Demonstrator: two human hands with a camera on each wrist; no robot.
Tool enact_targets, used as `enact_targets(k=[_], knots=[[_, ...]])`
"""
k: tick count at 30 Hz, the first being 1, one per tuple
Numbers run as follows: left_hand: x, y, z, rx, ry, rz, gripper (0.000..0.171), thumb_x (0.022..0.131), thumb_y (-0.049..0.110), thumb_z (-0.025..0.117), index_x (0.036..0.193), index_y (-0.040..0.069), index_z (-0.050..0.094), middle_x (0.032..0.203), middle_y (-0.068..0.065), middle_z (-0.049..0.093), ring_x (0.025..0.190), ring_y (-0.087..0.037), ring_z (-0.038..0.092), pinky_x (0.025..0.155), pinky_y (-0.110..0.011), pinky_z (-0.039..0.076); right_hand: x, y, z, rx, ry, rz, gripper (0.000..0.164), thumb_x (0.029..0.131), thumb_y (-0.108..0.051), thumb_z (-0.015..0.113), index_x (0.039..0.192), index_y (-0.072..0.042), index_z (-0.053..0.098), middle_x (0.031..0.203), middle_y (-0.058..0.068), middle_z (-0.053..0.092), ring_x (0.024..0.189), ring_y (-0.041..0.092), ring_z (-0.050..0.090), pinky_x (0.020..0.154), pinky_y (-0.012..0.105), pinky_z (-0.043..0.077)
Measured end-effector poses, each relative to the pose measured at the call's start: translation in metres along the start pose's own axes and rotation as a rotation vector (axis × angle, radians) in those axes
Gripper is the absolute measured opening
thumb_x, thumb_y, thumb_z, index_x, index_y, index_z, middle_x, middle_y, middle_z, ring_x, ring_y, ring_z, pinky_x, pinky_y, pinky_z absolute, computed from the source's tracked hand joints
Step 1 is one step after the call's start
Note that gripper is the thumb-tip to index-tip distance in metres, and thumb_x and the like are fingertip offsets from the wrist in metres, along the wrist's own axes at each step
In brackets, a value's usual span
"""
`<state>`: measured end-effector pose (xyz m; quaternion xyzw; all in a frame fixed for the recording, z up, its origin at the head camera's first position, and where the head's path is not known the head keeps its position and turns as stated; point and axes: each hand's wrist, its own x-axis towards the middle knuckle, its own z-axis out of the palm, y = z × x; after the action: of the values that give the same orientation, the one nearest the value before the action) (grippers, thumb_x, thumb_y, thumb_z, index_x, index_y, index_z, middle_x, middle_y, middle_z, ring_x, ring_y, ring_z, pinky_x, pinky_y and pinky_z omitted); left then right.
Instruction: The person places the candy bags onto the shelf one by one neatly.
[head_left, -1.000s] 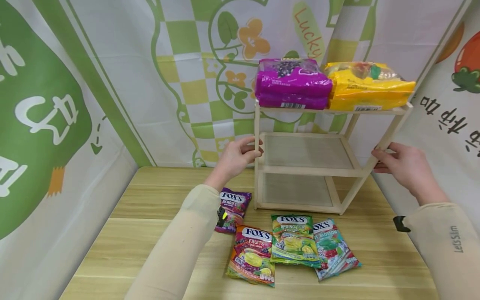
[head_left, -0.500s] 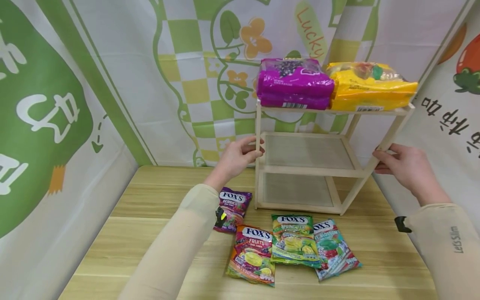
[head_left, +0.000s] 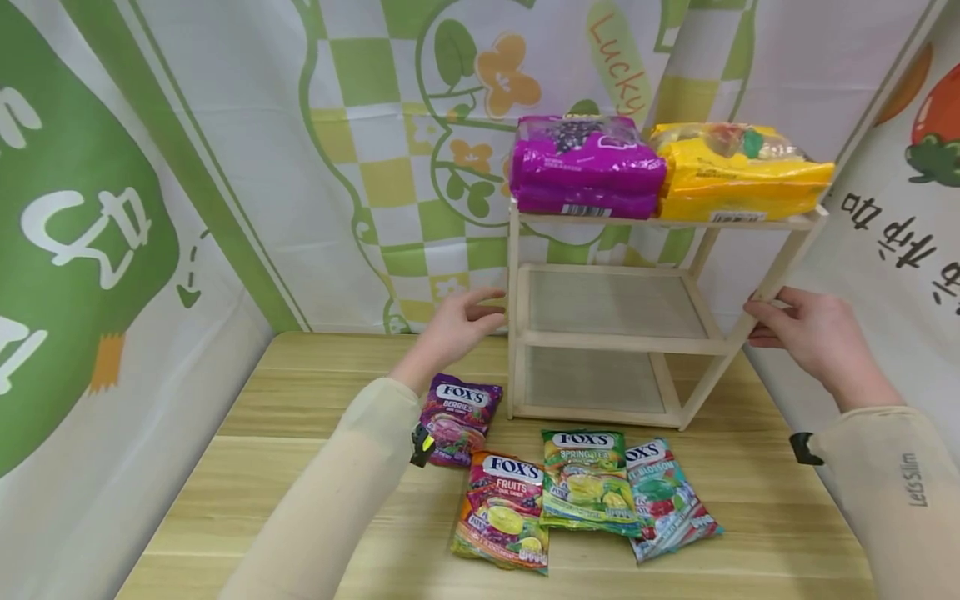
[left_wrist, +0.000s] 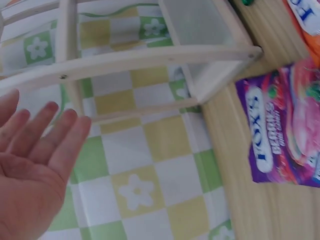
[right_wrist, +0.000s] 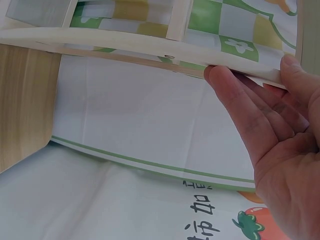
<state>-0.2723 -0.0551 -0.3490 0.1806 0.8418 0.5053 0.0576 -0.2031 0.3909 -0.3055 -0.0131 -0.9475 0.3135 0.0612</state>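
A small wooden shelf rack stands on the table. My left hand is just left of its left front post, apart from it, holding nothing. In the left wrist view the fingers of that hand are extended. With thumb and fingers my right hand pinches the right front post, and the right wrist view shows this grip on the wooden bar closely. A purple bag and a yellow bag lie on the top shelf.
Several Fox's candy bags lie before the rack: purple Berries, red-orange Fruits, green Spring Tea and a teal Blossom bag. Printed fabric walls close in the wooden table behind and at the sides.
My left hand has let go of the left front post and drawn a little to the left. The right hand keeps its grip, and the rack and bags stay in place.
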Motion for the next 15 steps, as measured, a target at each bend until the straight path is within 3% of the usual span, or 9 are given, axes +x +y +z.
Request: enact_targets(k=[5,9,15], knots=[[-0.007,-0.018,-0.004,0.122,0.044,-0.065,0.046,0.102,0.027,0.063,0.144,0.009,0.057,0.145,-0.017,0.058,0.123,-0.034,0.064,0.102,-0.05,0.055,0.0,-0.001,0.0,-0.009,0.0,0.0,0.063,0.105,-0.051,0.05,0.136,0.005,0.057,0.118,0.027,0.07,0.077,0.007,0.075,0.089,0.054,0.056],[-0.013,-0.034,-0.006,0.227,0.03,-0.138,0.049,0.102,0.029,0.063,0.142,0.002,0.057,0.148,-0.021,0.054,0.124,-0.038,0.062,0.103,-0.05,0.054,0.0,-0.001,0.0,-0.013,0.003,0.001,0.065,0.104,-0.053,0.05,0.136,0.004,0.057,0.119,0.027,0.07,0.079,0.008,0.076,0.089,0.054,0.057],[-0.022,-0.06,-0.008,0.302,0.003,-0.273,0.051,0.103,0.033,0.06,0.141,-0.002,0.057,0.146,-0.025,0.054,0.122,-0.04,0.061,0.105,-0.053,0.051,0.0,0.0,0.0,-0.008,0.007,0.0,0.063,0.105,-0.052,0.05,0.135,0.003,0.058,0.118,0.027,0.071,0.079,0.011,0.076,0.088,0.052,0.058]])
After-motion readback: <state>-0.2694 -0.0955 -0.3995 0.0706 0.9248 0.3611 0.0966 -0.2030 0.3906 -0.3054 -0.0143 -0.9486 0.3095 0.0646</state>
